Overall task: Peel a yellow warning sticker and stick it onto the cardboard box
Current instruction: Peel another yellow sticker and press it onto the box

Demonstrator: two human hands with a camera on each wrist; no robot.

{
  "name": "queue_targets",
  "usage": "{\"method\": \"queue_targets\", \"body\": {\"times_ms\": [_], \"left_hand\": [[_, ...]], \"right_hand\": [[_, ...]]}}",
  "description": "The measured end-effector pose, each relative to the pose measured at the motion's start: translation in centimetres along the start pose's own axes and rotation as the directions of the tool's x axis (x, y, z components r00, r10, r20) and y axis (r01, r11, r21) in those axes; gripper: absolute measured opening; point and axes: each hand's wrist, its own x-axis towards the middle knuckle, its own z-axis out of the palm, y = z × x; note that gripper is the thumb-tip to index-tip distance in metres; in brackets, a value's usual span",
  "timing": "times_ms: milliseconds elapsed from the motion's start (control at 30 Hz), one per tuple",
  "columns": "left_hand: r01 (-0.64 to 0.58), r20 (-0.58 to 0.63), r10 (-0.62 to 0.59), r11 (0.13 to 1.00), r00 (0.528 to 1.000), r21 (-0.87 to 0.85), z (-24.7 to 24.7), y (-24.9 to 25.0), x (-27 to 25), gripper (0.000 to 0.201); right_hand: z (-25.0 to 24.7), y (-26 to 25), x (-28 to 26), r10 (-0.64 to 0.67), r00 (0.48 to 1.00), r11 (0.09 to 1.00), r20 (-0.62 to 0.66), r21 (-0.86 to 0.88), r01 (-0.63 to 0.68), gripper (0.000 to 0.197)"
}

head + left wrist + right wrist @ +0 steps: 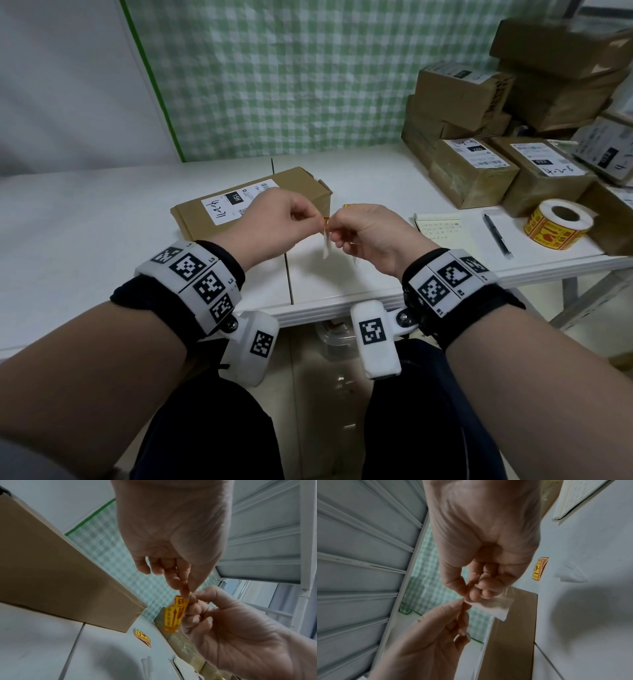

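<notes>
Both hands meet in the air just above the white table (102, 219). My left hand (320, 219) pinches the top edge of a yellow warning sticker (175, 615) with red print; in the left wrist view that hand (186, 592) has thumb and forefinger on it. My right hand (334, 229) pinches the white backing paper (494, 607), which hangs below the fingers as a strip (327, 245). The flat cardboard box (253, 202) with a white shipping label lies just behind the hands, a little to the left.
A second yellow sticker (349, 205) lies on the table beside the box. To the right are a notepad (442, 233), a black pen (498, 236), the sticker roll (558, 222) and stacked parcels (496, 137). A checked cloth hangs behind.
</notes>
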Motion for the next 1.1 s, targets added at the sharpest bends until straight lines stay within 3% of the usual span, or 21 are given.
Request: {"method": "queue_targets", "body": {"times_ms": [467,633,767,933,1100], "left_hand": [[0.112,0.086,-0.109,0.993,0.990,-0.027,-0.6,0.5,0.4,0.014],[0.133,0.100,-0.127,0.989,0.987,-0.060,-0.7,0.5,0.5,0.013],[0.196,0.136,-0.168,0.955,0.976,-0.222,-0.5,0.4,0.4,0.013],[0.330,0.160,-0.289,0.805,0.944,-0.493,-0.8,-0.2,0.5,0.016],[0.280,0.163,-0.233,0.877,0.959,-0.390,-0.9,-0.3,0.5,0.015]], "right_hand": [[0.6,0.1,-0.1,-0.208,0.977,0.954,-0.038,-0.228,0.194,0.018],[0.6,0.3,0.0,-0.187,0.982,0.965,-0.023,-0.190,0.179,0.015],[0.4,0.3,0.1,-0.121,0.992,0.991,-0.023,-0.060,0.119,0.019],[-0.6,0.5,0.1,-0.063,0.997,0.990,-0.050,0.125,0.069,0.018],[-0.2,0.0,-0.3,-0.088,0.996,0.996,0.022,-0.010,0.089,0.012]]}}
